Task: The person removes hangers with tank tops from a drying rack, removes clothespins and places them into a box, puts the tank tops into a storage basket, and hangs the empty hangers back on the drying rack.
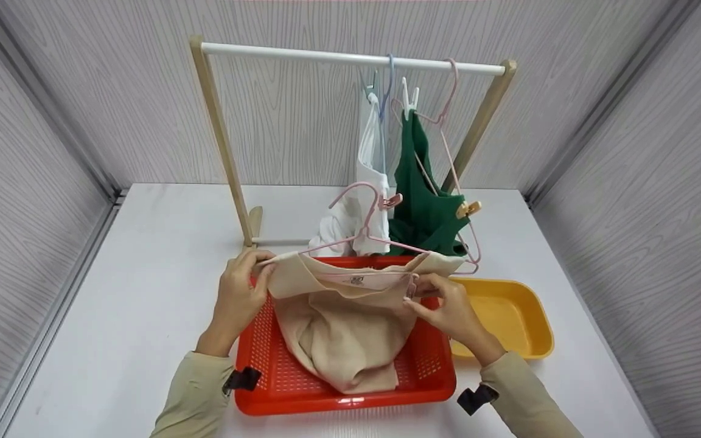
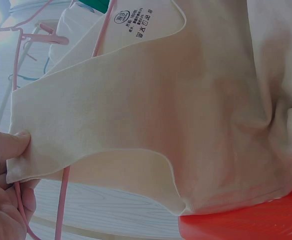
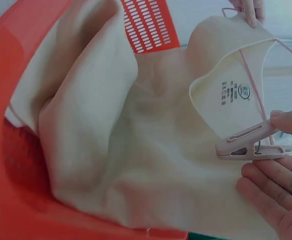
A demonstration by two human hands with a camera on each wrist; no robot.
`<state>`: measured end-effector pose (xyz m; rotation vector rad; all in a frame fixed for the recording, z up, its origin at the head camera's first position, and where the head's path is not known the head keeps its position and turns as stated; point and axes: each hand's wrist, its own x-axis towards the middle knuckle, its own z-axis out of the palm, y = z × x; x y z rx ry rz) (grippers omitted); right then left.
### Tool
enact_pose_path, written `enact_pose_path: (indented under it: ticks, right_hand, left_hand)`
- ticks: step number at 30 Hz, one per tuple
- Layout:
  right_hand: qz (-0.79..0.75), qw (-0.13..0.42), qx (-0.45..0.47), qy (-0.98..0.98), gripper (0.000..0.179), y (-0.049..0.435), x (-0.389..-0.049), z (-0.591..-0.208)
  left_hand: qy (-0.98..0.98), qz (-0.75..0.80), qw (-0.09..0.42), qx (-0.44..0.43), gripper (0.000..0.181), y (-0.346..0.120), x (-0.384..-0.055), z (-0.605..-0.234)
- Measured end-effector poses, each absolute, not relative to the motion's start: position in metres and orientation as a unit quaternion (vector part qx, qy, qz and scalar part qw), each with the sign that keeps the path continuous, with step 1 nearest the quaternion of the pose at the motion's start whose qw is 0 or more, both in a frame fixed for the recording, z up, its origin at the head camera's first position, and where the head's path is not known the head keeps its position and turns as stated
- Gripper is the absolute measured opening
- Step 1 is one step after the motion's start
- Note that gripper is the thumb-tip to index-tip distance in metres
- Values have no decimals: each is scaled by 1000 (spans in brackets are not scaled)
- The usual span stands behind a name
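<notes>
A beige sleeveless top (image 1: 344, 328) hangs on a pink hanger (image 1: 365, 231), its lower part bunched in a red basket (image 1: 350, 401). My left hand (image 1: 244, 292) pinches the top's left shoulder together with the hanger, thumb in front, as the left wrist view shows. My right hand (image 1: 448, 304) holds a pale pink clothespin (image 3: 248, 142) between thumb and fingers, near the right shoulder strap. In the right wrist view the clothespin lies beside the neckline, close to the printed label (image 3: 235, 92).
Behind stands a drying rack with a white rail (image 1: 326, 56). White clothing (image 1: 372, 158) and a green garment (image 1: 420, 176) hang there on hangers with clothespins. A yellow tray (image 1: 509, 316) sits right of the basket, partly behind my right arm.
</notes>
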<state>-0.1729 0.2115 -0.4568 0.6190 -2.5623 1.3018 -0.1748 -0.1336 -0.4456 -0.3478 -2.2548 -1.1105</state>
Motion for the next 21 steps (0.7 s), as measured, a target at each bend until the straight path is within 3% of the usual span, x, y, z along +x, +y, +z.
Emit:
enact_pose_path:
  ticks: [21]
  right_hand:
    - [424, 68, 79, -900, 32, 263, -177, -480]
  left_hand:
    - [-840, -421, 312, -143, 13, -134, -177, -447]
